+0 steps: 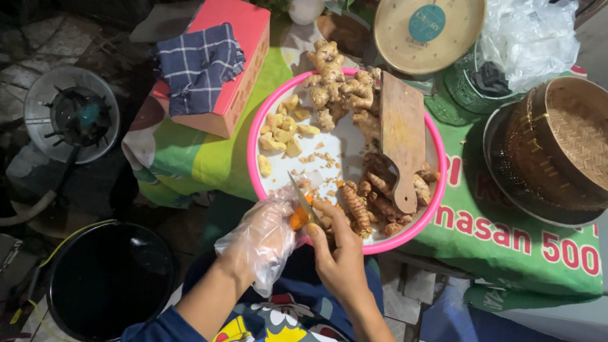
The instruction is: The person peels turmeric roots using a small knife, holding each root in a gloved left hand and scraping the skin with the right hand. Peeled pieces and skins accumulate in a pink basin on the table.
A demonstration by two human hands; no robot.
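A round pink-rimmed tray (259, 115) lies on the green-covered table, holding ginger roots (334, 82), turmeric roots (370, 195), peeled pieces (281, 133) and a small wooden cutting board (401, 136). My left hand (265, 236), inside a loose clear plastic glove, holds an orange piece of turmeric (299, 218) at the tray's near rim. My right hand (337, 248) grips a small knife (299, 194) whose blade rests against that piece.
A pink box (246, 40) with a blue checked cloth (197, 61) stands left of the tray. A weighing scale (426, 24), plastic bags (526, 32) and a woven bamboo steamer (585, 144) sit at the back right. A black bucket (109, 278) and a gas burner (72, 111) are on the floor to the left.
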